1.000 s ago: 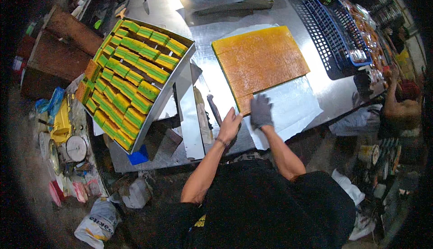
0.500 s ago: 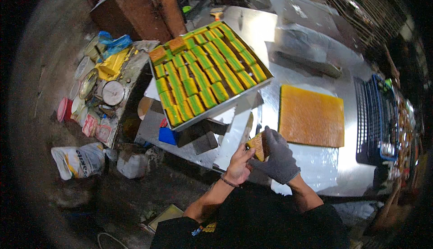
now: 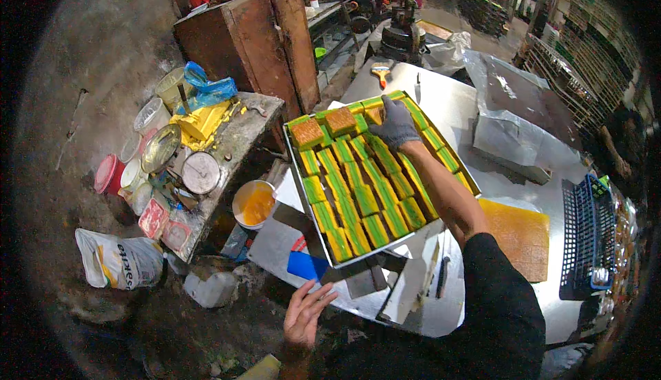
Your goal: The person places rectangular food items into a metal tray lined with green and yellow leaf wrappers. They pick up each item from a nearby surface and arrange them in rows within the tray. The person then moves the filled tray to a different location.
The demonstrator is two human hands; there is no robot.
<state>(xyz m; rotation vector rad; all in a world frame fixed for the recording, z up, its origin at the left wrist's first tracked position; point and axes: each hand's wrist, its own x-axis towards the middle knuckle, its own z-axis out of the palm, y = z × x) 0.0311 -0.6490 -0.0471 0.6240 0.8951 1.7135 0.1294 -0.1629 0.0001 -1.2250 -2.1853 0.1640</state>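
My right hand [image 3: 396,126], in a grey glove, reaches over the far end of a metal tray [image 3: 375,251]. Its fingers close on a brown-topped piece of layered cake [image 3: 374,115] at the tray's far row. Green and yellow striped cake pieces [image 3: 365,190] stand on their sides in rows there. Two brown-topped pieces, one of them this square cake piece [image 3: 339,122], sit by the far left corner. Bare and empty, my left hand [image 3: 306,313] hovers near the table's front edge, fingers spread. Right of my arm lies an uncut cake slab [image 3: 520,239], partly hidden by my sleeve.
A knife [image 3: 443,276] lies on the metal table [image 3: 351,90] before the tray. At right stands a blue plastic basket [image 3: 585,235]. A cluttered side table [image 3: 258,115] with tubs is at left, and a bucket of orange liquid [image 3: 255,204] beside it.
My right hand has carried the cake piece from near my body to the tray's far end. My left hand has let go of it and moved left. The view has shifted.
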